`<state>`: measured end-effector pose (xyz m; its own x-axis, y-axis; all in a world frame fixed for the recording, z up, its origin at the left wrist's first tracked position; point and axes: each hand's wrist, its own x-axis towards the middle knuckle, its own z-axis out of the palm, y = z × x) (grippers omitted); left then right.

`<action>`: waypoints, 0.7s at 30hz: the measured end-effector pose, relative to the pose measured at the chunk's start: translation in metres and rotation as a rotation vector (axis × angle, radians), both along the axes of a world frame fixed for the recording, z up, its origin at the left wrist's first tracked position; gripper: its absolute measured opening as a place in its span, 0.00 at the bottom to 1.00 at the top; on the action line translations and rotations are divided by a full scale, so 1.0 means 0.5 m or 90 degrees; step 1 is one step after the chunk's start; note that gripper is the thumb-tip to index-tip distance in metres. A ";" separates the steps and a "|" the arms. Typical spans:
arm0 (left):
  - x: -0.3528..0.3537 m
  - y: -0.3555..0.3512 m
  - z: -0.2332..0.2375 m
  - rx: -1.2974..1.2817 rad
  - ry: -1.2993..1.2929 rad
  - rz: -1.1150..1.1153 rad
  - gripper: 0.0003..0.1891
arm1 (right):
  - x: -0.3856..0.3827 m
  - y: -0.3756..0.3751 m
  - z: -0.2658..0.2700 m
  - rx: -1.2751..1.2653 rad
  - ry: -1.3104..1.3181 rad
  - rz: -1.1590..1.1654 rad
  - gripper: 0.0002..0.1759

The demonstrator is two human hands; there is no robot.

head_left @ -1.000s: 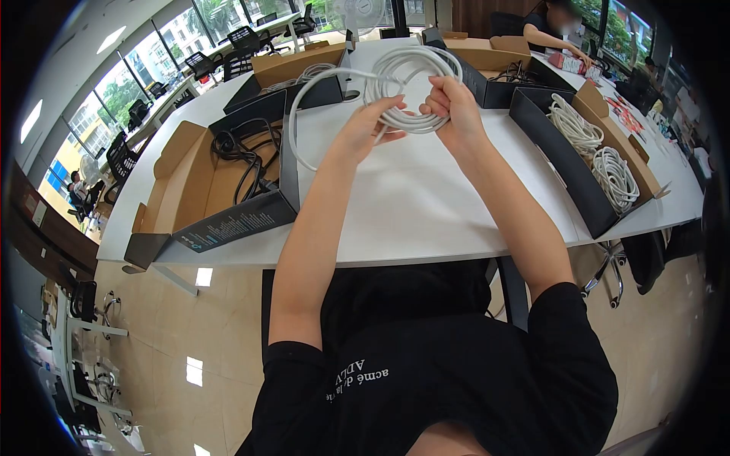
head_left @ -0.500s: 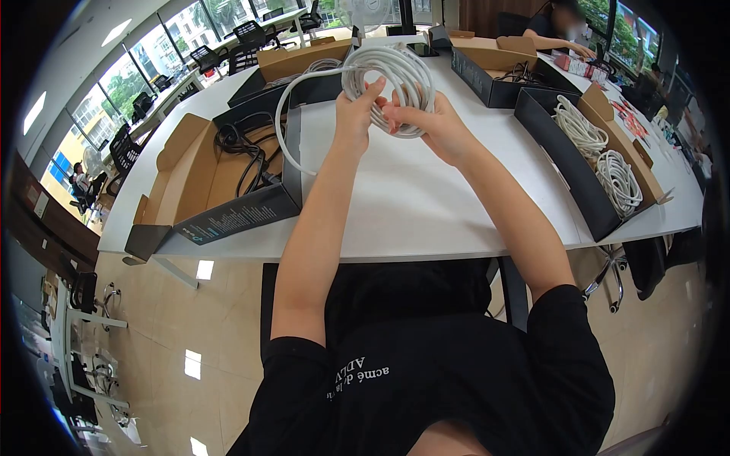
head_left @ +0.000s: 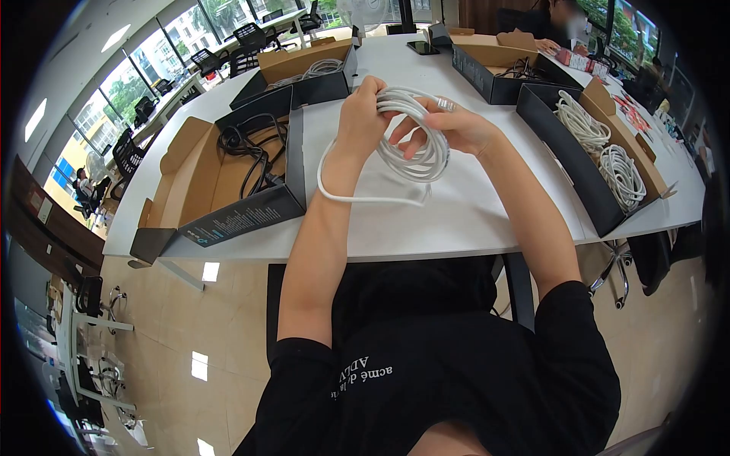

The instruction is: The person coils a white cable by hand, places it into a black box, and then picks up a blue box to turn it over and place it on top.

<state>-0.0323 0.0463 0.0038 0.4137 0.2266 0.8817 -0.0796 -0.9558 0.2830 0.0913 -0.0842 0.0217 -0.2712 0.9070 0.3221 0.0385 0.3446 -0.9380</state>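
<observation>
A coil of white cable (head_left: 433, 156) hangs between my two hands above the white table (head_left: 395, 228). My left hand (head_left: 361, 118) is wrapped round the coil's left side. On the right side, my right hand (head_left: 460, 128) has its thumb and fingers round the coil, with some fingers reaching through its middle. A loose length of the cable loops below my left wrist and ends over the table near a small connector.
An open box (head_left: 247, 209) with black cables lies on the left, and another (head_left: 323, 91) with grey-white cable behind it. At right are a box (head_left: 559, 171) with two white coils and one (head_left: 487, 83) with dark cables. A phone (head_left: 423, 48) and a person (head_left: 551, 23) are farther back.
Both hands and the coil have come lower and nearer to me. The loose end has swung from the left of my left arm to below the coil. The other person's hand has shifted left.
</observation>
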 end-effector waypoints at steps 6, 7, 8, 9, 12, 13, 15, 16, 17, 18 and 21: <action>0.007 0.008 -0.005 -0.049 -0.058 -0.080 0.14 | -0.020 -0.008 0.017 -0.008 0.222 0.250 0.59; 0.003 -0.002 0.000 -0.013 -0.076 -0.066 0.14 | -0.022 -0.014 0.025 -0.035 0.202 0.208 0.56; -0.002 -0.015 0.005 0.024 -0.093 -0.052 0.15 | -0.025 -0.022 0.030 -0.062 0.181 0.166 0.52; -0.005 -0.023 0.009 0.061 -0.110 -0.038 0.15 | -0.028 -0.027 0.031 -0.089 0.161 0.124 0.49; 0.012 -0.010 -0.007 0.163 -0.110 0.023 0.16 | -0.043 -0.026 0.028 -0.068 -0.172 -0.143 0.24; 0.011 -0.015 -0.005 0.171 -0.106 0.059 0.16 | -0.057 -0.020 0.019 -0.053 -0.091 -0.207 0.12; 0.008 -0.024 -0.001 0.188 -0.094 0.128 0.17 | -0.051 -0.010 0.010 -0.022 -0.089 -0.220 0.11; 0.006 -0.027 0.001 0.168 -0.074 0.143 0.18 | -0.048 -0.006 0.009 -0.005 -0.087 -0.228 0.10; 0.004 -0.029 0.004 0.148 -0.054 0.158 0.19 | -0.049 -0.005 0.011 0.005 -0.081 -0.268 0.10; 0.003 -0.029 0.007 0.129 -0.034 0.171 0.20 | -0.052 -0.004 0.013 0.017 -0.074 -0.310 0.09; 0.011 -0.026 0.016 0.249 -0.139 0.170 0.24 | -0.014 0.011 0.005 0.089 -0.001 -0.421 0.09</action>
